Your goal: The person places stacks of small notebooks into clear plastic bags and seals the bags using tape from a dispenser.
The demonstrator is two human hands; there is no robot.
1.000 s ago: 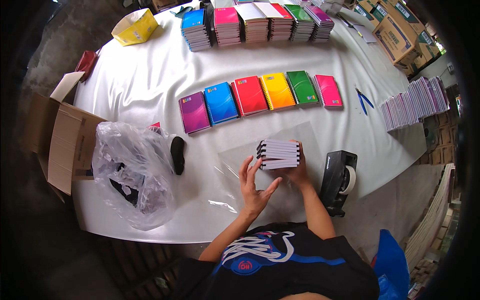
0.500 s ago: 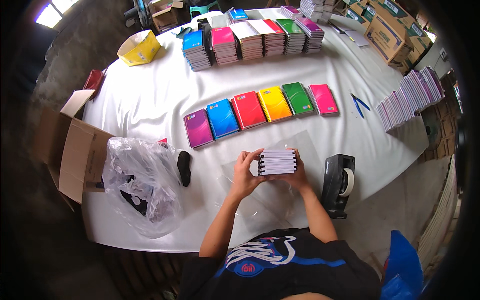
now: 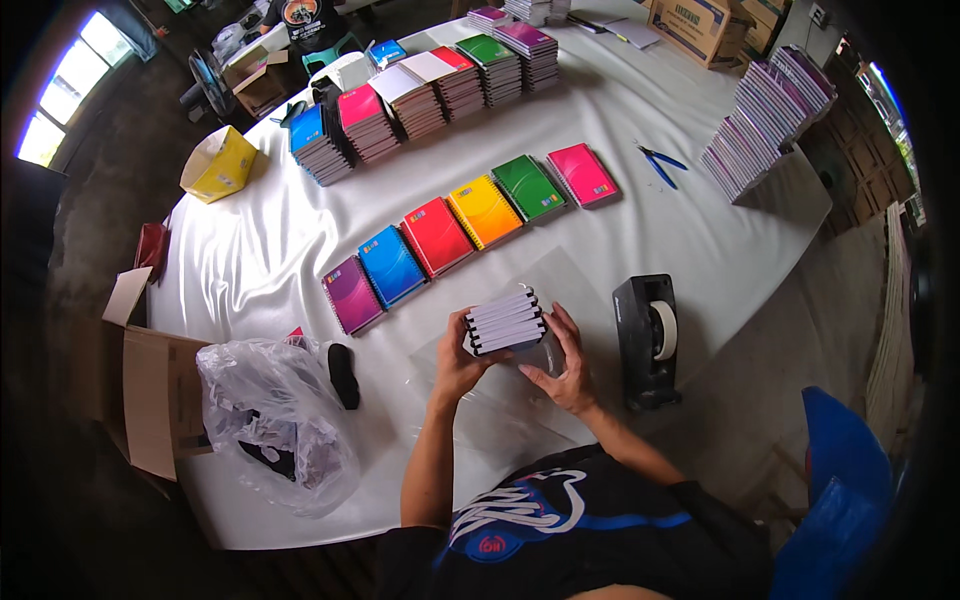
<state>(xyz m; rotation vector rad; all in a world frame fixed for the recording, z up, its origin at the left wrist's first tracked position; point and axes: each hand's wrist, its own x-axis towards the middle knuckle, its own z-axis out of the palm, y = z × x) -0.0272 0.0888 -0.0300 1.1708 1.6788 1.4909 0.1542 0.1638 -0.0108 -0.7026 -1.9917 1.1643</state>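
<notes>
A small stack of spiral notebooks (image 3: 504, 322), white page edges and black coils toward me, is gripped at its left side by my left hand (image 3: 457, 368). My right hand (image 3: 567, 374) is off the stack's right side, thumb and fingers spread with nothing between them. Beneath both hands lies a clear plastic sheet or bag (image 3: 585, 290) on the white cloth. Beyond it runs a slanting row of single notebooks: purple (image 3: 352, 294), blue (image 3: 391, 265), red (image 3: 437, 236), yellow (image 3: 484, 211), green (image 3: 529, 187) and pink (image 3: 583, 175).
Right of my hands stands a black tape dispenser (image 3: 634, 350). Pliers (image 3: 660, 165) and a tall notebook pile (image 3: 745, 145) lie farther right. Notebook stacks (image 3: 370, 125) line the back. At left are a crumpled plastic bag (image 3: 270, 420), cardboard box (image 3: 150, 390) and yellow container (image 3: 228, 170).
My right hand has let go of the stack and opened beside it. The stack, now in my left hand, is tilted. The whole view has shifted and turned.
</notes>
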